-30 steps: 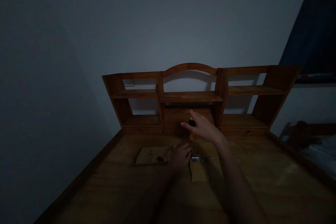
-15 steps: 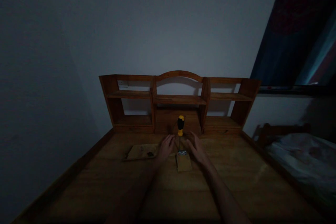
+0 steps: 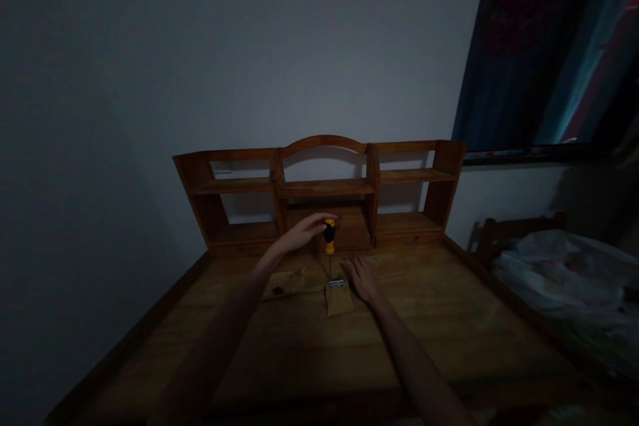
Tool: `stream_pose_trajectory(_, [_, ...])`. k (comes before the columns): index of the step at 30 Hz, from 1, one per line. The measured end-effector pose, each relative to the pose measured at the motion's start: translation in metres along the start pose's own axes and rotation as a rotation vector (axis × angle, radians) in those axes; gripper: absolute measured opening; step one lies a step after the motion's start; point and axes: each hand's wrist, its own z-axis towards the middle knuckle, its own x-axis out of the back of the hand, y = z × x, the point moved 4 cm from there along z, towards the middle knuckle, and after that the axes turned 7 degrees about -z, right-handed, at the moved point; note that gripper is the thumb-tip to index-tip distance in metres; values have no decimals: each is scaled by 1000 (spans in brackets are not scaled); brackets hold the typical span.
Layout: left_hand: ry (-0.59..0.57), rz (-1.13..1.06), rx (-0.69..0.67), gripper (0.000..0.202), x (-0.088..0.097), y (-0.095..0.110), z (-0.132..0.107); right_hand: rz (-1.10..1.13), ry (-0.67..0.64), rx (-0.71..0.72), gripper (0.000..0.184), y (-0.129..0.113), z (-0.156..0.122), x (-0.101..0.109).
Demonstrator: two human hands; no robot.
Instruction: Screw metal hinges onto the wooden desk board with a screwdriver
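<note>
Screwdriver (image 3: 329, 237), yellow-and-black handle, stands near upright at table centre, shaft down to a small metal fitting (image 3: 336, 283) at the far edge of a tan piece (image 3: 339, 301). Left hand (image 3: 303, 233) at the handle top from the left, fingers extended; cannot tell whether the grip is closed. Right hand (image 3: 363, 279) low, just right of the fitting, fingers extended, grip open; contact unclear. Flat brown piece (image 3: 292, 283) lies left. Wooden shelf unit (image 3: 324, 188) at far side.
</note>
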Motion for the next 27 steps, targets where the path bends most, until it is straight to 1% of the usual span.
stream_pose_trajectory(2, [2, 127, -6, 39, 3, 6, 6, -3, -2, 3, 44, 1, 0, 0])
stream_pose_trajectory(5, [45, 393, 40, 40, 6, 13, 13, -1, -16, 5, 42, 1, 1, -1])
stream_pose_trajectory(7, [86, 573, 53, 43, 4, 17, 17, 3, -25, -2, 43, 1, 1, -2])
stream_pose_trajectory(9, [124, 651, 27, 41, -2, 21, 19, 8, -27, -6, 45, 0, 1, -2])
stream_pose_trajectory(11, [130, 605, -3, 34, -10, 22, 21, 11, -21, -5, 46, 0, 0, -1])
stream_pose_trajectory(14, [55, 436, -21, 26, -19, 19, 25, 6, -8, 1, 45, -2, 0, 1])
stream_pose_trajectory(17, [-14, 346, -7, 24, -21, 17, 28, -12, 7, -6, 43, -2, 0, 2])
stream_pose_trajectory(20, [-40, 334, 19, 23, -20, 16, 26, -16, 16, -21, 43, -3, -1, 5])
stream_pose_trajectory(22, [-60, 334, 41, 29, -21, 15, 20, -3, 22, -36, 41, -4, -1, 7])
stream_pose_trajectory(24, [-97, 312, 60, 42, -23, 12, 14, 12, 42, -58, 41, -5, -1, 9])
stream_pose_trajectory(25, [-105, 297, 65, 46, -23, 10, 10, 16, 51, -74, 42, -5, -1, 10])
stream_pose_trajectory(27, [-77, 279, 64, 44, -22, 6, 6, 12, 51, -100, 43, -5, 0, 9])
